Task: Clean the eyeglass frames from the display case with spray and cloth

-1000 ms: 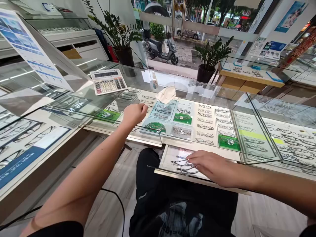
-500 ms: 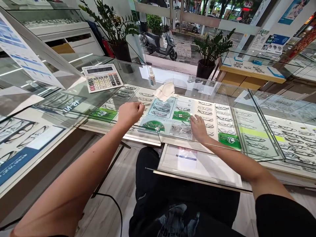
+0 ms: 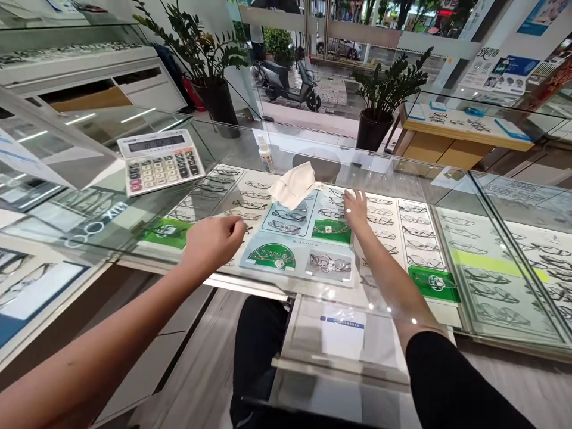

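Note:
My left hand is curled into a fist above the left part of the glass counter, and nothing sticks out of it. Farther forward, my right hand reaches over the glass with its fingers stretched out and nothing visible in them. Under the glass, near that hand, lie rows of eyeglasses and a green card. A crumpled beige cloth rests on top, between the hands and beyond the left one. Just behind the cloth stands a small white spray bottle.
A large calculator sits on the glass at the left, beside a leaning paper stand. A drawer is pulled out before my lap. Potted plants stand beyond the counter, and a parked scooter shows through the window.
My right hand has moved forward over the glass, away from me. My left fist has come lower and left in view as the camera shifted. The cloth still lies on the counter.

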The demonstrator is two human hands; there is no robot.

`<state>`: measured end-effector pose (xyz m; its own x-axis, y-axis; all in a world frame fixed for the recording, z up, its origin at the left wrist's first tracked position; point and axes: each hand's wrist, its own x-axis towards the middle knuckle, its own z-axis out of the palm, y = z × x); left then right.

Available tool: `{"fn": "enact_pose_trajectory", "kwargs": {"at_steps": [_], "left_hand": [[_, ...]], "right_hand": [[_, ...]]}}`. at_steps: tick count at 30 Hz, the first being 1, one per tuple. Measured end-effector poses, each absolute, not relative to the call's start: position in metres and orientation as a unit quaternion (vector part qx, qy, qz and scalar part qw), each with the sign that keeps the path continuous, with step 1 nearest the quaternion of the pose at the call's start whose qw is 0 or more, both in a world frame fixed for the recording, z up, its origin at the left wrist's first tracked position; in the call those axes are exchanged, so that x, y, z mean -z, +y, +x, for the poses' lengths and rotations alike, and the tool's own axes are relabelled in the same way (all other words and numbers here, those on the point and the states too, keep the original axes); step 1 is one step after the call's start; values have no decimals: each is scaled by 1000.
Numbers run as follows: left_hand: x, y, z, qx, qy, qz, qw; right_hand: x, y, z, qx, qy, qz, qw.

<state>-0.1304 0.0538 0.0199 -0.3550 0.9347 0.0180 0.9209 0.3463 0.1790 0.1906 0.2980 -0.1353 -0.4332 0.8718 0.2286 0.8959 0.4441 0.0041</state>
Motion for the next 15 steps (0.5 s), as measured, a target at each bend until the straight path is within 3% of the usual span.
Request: {"fn": "enact_pose_trajectory", "kwargs": {"at_steps": [15], "left_hand": [[-22, 59, -131, -15, 840, 540, 45]], "right_hand": [[154, 374, 164, 29, -858, -512, 37]]}}
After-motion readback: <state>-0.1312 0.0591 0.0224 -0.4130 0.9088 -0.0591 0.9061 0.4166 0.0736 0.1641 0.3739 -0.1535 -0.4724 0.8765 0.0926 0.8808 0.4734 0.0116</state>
